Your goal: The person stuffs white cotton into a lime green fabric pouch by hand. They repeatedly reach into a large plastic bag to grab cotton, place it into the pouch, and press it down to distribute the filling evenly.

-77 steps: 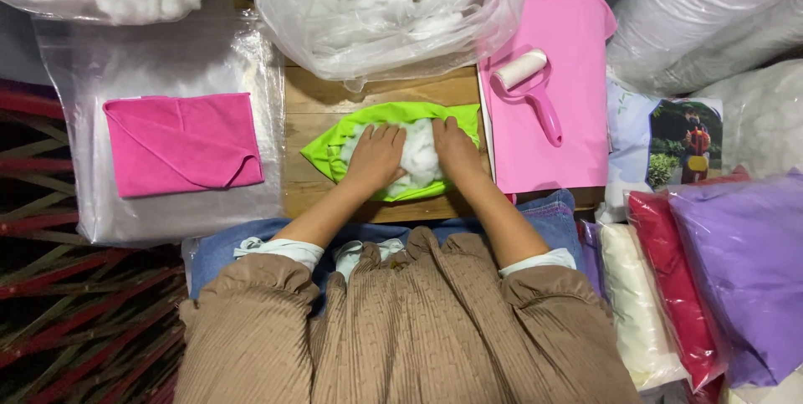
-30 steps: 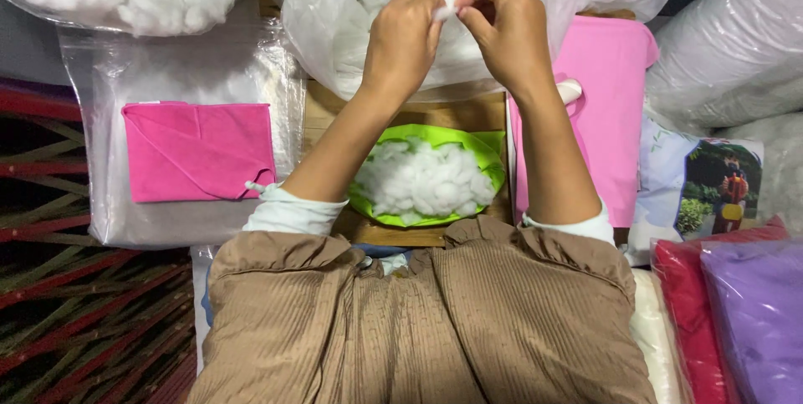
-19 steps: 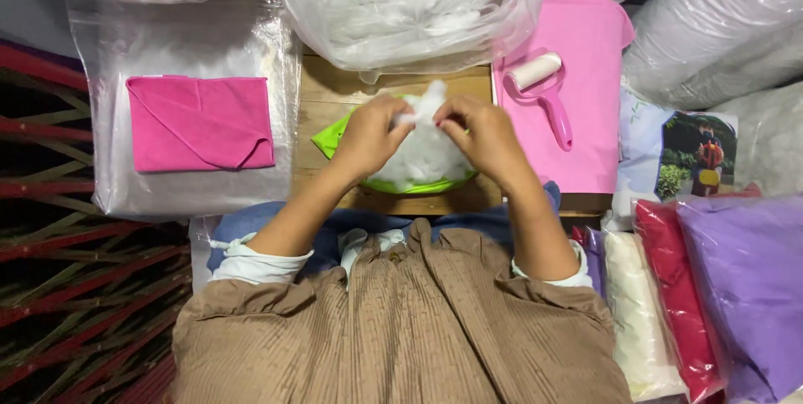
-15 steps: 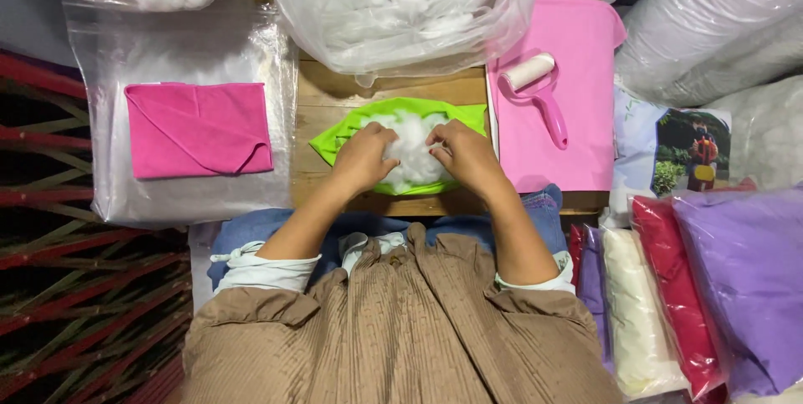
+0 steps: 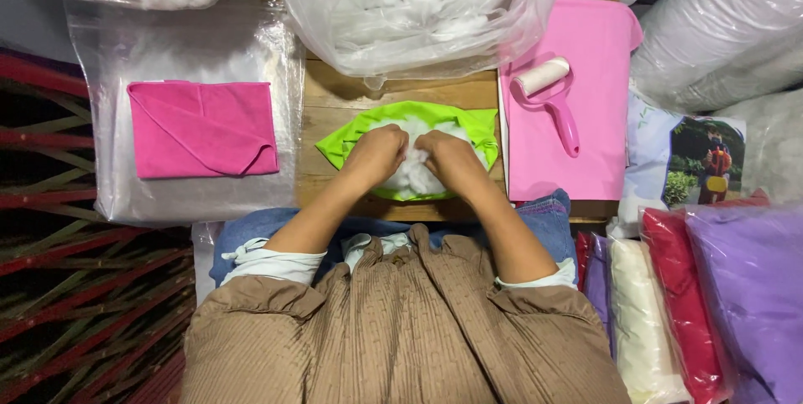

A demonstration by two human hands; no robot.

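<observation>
Stuffing could spill from the lime-green fabric cover (image 5: 355, 134) on the wooden table (image 5: 335, 101), since left hand (image 5: 378, 153) and right hand (image 5: 447, 157) both clench loose white fibre filling (image 5: 411, 176) at its open mouth.

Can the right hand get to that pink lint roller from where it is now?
Probably yes. The right hand is pressed into the white stuffing in the green cover, and the lint roller lies uncovered on the pink sheet just beside it, with nothing between them.
</observation>
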